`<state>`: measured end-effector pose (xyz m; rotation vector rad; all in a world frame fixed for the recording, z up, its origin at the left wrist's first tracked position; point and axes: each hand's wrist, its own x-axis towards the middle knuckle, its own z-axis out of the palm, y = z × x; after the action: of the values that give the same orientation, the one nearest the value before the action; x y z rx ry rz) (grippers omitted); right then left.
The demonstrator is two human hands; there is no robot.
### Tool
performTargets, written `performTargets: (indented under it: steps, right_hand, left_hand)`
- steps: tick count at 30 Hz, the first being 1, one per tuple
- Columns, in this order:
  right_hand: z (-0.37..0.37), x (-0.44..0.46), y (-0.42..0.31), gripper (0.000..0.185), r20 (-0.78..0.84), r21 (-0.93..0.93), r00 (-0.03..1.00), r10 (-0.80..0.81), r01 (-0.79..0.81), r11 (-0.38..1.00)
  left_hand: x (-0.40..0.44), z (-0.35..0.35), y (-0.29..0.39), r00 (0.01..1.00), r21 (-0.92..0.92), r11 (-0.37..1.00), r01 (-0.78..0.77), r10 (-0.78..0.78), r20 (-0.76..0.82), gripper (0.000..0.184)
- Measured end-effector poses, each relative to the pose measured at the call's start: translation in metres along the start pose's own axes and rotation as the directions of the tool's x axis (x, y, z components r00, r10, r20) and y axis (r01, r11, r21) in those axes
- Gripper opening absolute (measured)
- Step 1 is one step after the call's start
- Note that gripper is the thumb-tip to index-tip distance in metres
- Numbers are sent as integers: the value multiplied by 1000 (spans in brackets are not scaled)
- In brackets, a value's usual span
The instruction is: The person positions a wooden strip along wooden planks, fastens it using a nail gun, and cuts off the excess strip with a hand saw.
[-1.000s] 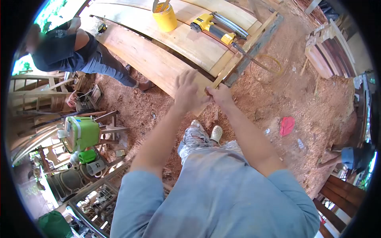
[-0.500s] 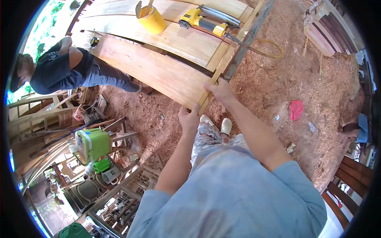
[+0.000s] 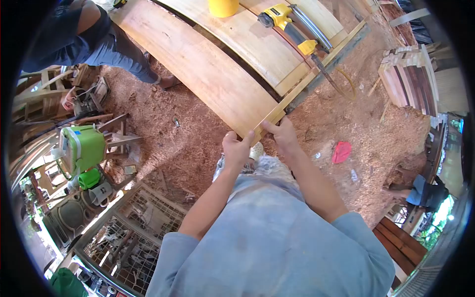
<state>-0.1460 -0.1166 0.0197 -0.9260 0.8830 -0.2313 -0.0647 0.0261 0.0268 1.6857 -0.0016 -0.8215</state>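
- the left hand (image 3: 236,148) is at the near corner of a wide board (image 3: 193,67), its fingers curled together and its thumb laid along the end of a narrow strip (image 3: 298,90), clamped on it; whether those fingers also take in the board's underside, i cannot tell.
- the right hand (image 3: 282,136) is just beside it, up and to the right, with the thumb over the strip and the other fingers bent below, clamped on it too.
- the strip lies across the board's near end; its long axis slants from the left hand at lower left to the upper right, past the ends of the neighbouring boards (image 3: 257,42).
- the wide board's long axis runs from upper left down to the two hands, crosswise to the strip, near end pointing at the person's body.
- a dark gap separates the wide board from the neighbouring boards.
- on those boards a yellow and black nail gun (image 3: 295,38) lies with its silver magazine slanting to the lower right, a hose (image 3: 324,74) trailing off its end.
- a yellow bucket (image 3: 223,7), cut by the top edge, stands left of the gun.
- another person's trouser leg (image 3: 123,54) shows left of the board, over shavings.
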Motion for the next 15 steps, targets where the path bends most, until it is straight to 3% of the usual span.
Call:
performTargets:
  steps: [3,6,7,9,12,13,14,15]
  right_hand:
    - [-4,0,-5,37,-8,-104,996,92,-92,990]
    - [4,-8,-12,29,-46,-142,998,53,-59,988]
    - [6,-11,-14,29,-51,-142,997,54,-61,988]
    - [9,-12,-20,26,-10,-68,965,260,-260,963]
    - [0,-4,-6,24,11,-137,973,232,-228,964]
    - [-3,2,2,24,10,-186,977,213,-208,960]
    - [-1,6,16,27,-33,-138,993,111,-114,984]
    - [2,4,12,27,-29,-120,993,116,-119,986]
  left_hand:
    - [-3,1,-3,999,5,999,54,-54,10,27]
    - [-3,4,-8,999,-134,990,-35,36,4,26]
    - [-6,3,-3,1000,-89,996,-5,5,4,25]
    - [-6,2,-3,1000,-48,999,17,-17,0,24]
    - [-3,-9,-12,998,25,998,-54,55,-17,24]
    - [-1,-21,-7,999,351,936,14,2,-45,26]
    - [0,-28,-3,995,643,760,91,-45,-88,29]
    - [-3,-29,16,995,658,748,93,-44,-90,29]
